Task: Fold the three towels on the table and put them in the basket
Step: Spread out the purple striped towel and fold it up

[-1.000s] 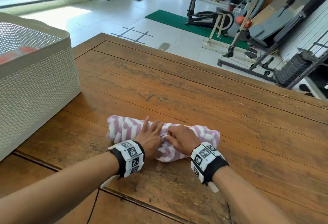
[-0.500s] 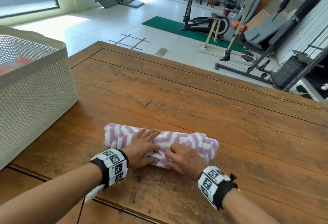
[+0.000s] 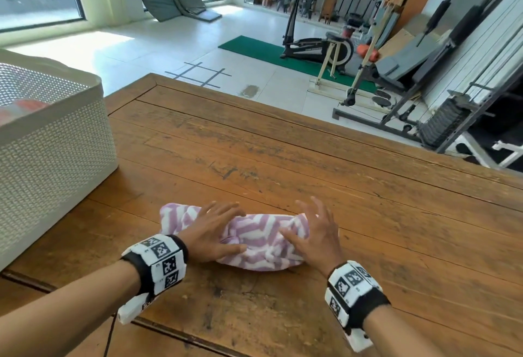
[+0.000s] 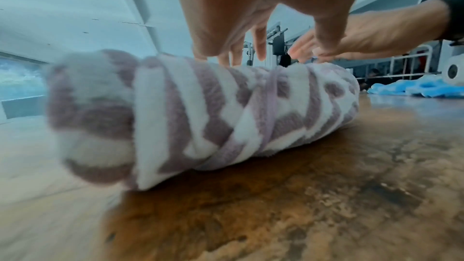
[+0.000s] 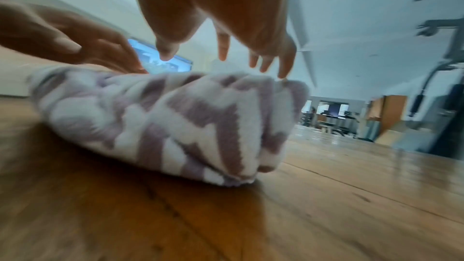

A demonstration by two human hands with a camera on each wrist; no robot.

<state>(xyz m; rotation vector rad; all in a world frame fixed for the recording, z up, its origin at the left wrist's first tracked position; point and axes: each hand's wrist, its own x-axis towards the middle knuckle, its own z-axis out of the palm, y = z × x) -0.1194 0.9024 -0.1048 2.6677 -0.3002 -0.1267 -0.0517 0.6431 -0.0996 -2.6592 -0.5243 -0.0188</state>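
Towel: a purple-and-white zigzag towel (image 3: 254, 239) lies rolled into a thick bundle on the near middle of the counter (image 3: 283, 158), its long axis running left to right
Left grip: the left hand (image 3: 210, 233) lies palm down over the left part of the roll, fingers straight and spread toward the far side, thumb laid along the near side; open, nothing clasped
Right grip: the right hand (image 3: 317, 236) sits at the right end of the roll, fingers splayed; in the right wrist view the fingertips (image 5: 282, 72) hang just above the cloth, only the outermost about touching; open, holding nothing
Left wrist view: the roll (image 4: 200, 114) shows a stitched hem wound slantwise round its middle, both hands above it
Basket: a white perforated basket (image 3: 53, 158) stands at the left edge of the counter, well apart from the roll; something orange-red (image 3: 31, 106) shows inside
Blue cloth: a crumpled blue cloth (image 4: 416, 88) lies on the counter far to the right in the left wrist view
Wrists: each carries a band (image 3: 158, 263) with black-and-white markers
Background: exercise machines (image 3: 319, 48) on a tiled floor
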